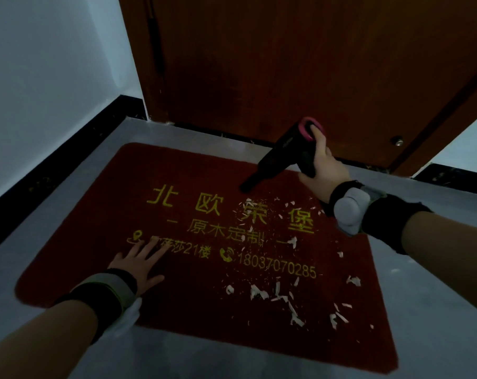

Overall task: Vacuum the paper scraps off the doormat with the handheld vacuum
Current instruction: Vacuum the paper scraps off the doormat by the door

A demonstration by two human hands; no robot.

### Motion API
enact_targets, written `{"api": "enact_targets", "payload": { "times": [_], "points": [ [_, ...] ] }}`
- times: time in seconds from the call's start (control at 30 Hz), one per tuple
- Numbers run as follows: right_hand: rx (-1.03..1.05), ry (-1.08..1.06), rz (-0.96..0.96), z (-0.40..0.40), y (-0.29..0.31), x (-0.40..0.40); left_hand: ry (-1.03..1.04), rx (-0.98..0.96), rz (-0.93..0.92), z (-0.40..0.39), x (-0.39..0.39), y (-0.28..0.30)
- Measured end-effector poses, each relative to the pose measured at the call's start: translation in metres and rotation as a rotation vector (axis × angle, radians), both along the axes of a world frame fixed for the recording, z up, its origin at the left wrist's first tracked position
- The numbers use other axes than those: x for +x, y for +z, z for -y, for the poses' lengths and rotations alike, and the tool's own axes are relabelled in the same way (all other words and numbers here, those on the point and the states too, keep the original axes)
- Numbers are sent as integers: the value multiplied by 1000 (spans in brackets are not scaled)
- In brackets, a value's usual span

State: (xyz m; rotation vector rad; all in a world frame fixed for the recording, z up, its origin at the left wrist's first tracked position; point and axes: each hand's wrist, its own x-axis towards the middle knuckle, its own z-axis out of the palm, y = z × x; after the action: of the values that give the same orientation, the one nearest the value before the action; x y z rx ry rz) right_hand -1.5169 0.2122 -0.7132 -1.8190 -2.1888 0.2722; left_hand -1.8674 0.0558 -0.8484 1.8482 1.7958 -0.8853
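Both arms extended, one hand flat, one gripping.
Left hand [137, 265] at 7 o'clock: palm down, fingers straight and spread toward 1 o'clock. Right hand [324, 166] at 2 o'clock: fingers curled in a grip, thumb pointing up toward 12. Dark bands on both wrists.

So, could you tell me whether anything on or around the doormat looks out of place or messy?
Yes: white paper scraps litter the right half of the red doormat, from the yellow lettering to its near edge. The mat also lies askew to the door. The right hand holds the handheld vacuum; the left hand presses the mat flat.
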Motion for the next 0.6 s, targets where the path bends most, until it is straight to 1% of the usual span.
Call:
{"api": "enact_targets", "payload": {
  "times": [0.1, 0.17, 0.27, 0.4, 0.47, 0.53, 0.6],
  "points": [
    [-137, 93, -94, 3, 4, 6, 1, -3, -11, -1, 1, 1],
    [-164, 128, -95, 8, 5, 5, 1, -12, -20, -2, 2, 2],
    [-100, 104, -53, 8, 5, -1, 6, -14, -20, -3, 3, 2],
    [42, -15, 89, -3, 4, -11, 12, -21, -12, -2, 2, 3],
    [59, -81, 177, -13, 0, -17, 22, -31, -5, -2, 1, 2],
    [73, -137, 208, -19, -4, -21, 31, -37, 5, -3, 2, 1],
    [108, -137, 224, -23, -9, -28, 40, -42, 12, -4, 1, -2]
  ]
}}
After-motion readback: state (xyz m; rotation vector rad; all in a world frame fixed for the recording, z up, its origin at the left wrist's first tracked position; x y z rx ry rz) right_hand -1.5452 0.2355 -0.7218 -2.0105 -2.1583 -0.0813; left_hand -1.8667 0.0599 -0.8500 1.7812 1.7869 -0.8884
